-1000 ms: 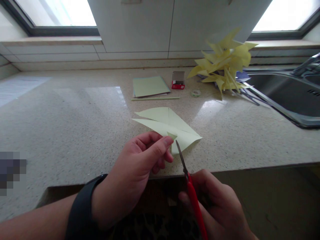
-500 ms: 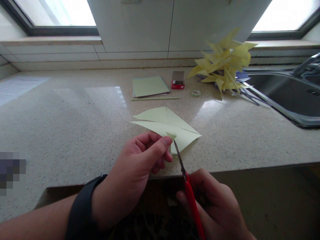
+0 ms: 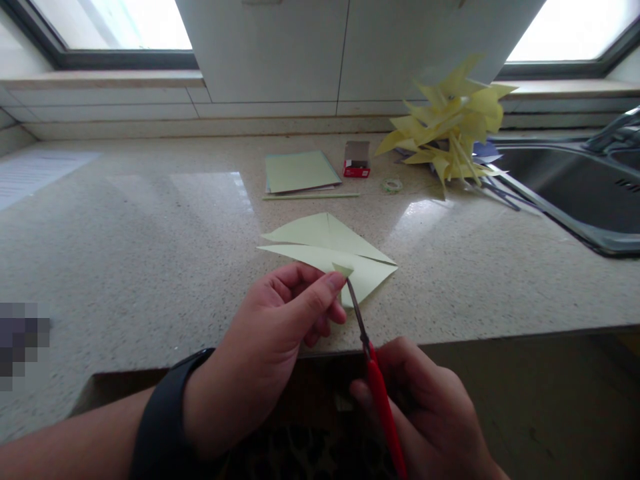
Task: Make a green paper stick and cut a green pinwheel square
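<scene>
My left hand [image 3: 295, 310] is closed, with thumb and forefinger pinching a small pale green piece of paper [image 3: 343, 269] by its lower end. In my right hand [image 3: 430, 400] is a pair of scissors [image 3: 381, 400] with red handles, its blades nearly together and pointing up and left. The blade tips meet the edge of the small piece. Behind my left fingers, a larger pale green paper sheet [image 3: 310, 233] with cut slits lies on the counter. My fingers cover its lower left part.
On the speckled counter [image 3: 165, 267] are a paper stack [image 3: 300, 172], a thin stick [image 3: 310, 197], a small red box [image 3: 357, 160] and a tape roll [image 3: 393, 185]. Several yellow paper pinwheels [image 3: 455, 120] lie beside the sink [image 3: 565, 187]. A printed sheet [image 3: 40, 173] is at left.
The larger paper sheet has shifted slightly to the left. Both hands, the small paper piece and the scissors stay almost in place.
</scene>
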Demonstrator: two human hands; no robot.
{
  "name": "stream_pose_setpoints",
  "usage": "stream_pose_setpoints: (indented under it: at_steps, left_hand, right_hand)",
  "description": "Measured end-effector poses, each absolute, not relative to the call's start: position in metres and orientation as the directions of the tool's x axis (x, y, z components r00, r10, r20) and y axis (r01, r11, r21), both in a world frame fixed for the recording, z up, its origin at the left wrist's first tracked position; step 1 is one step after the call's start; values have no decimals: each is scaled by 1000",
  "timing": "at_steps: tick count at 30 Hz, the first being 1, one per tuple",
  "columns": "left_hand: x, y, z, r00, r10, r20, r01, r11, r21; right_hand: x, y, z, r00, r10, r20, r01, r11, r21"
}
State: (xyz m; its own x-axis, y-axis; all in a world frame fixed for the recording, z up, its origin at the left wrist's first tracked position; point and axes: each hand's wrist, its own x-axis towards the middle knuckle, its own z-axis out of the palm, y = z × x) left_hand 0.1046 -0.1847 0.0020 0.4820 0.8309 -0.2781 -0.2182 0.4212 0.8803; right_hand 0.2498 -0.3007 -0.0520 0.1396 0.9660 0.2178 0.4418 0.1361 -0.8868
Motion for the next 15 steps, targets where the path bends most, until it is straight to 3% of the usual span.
stream_pose_setpoints:
  at_steps: [15]
  left_hand:
    - [105, -186, 4, 459, 845, -276, -202, 401, 893]
  right_hand:
    - [242, -301, -51, 158, 967, 200, 406, 121, -906]
